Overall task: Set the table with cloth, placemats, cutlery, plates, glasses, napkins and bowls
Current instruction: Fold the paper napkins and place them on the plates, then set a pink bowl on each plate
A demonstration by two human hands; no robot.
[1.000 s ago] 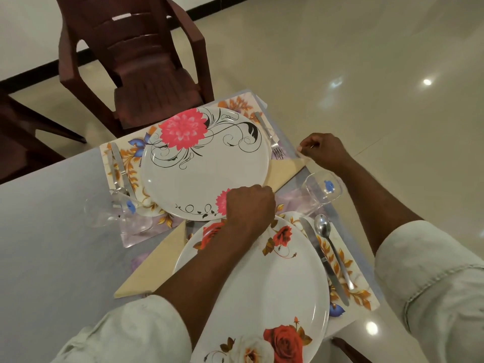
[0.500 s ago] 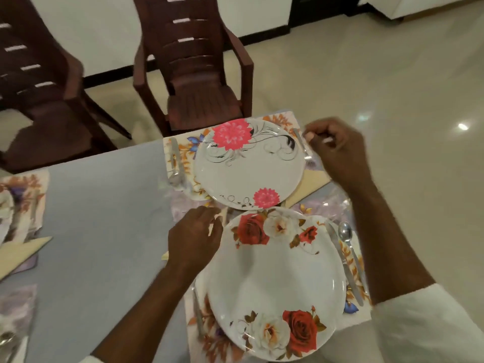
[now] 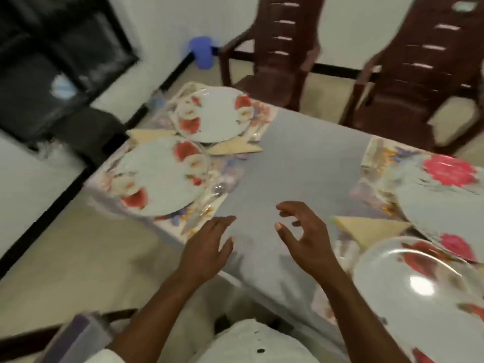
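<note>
Plates [image 3: 159, 179] lay on placemats [image 3: 230, 176] at both table ends; my left hand [image 3: 207, 247] and right hand [image 3: 306, 239] hovered apart, empty, fingers loose, over bare cloth [image 3: 301, 158]; plates probably rigid, slick, breakable, so lift by the rim.

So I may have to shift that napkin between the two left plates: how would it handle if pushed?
The napkin looks thin and flat, so probably light and floppy. One end seems tucked under the far plate, so a push would likely crumple it. It might also drag on the cloth.
</note>
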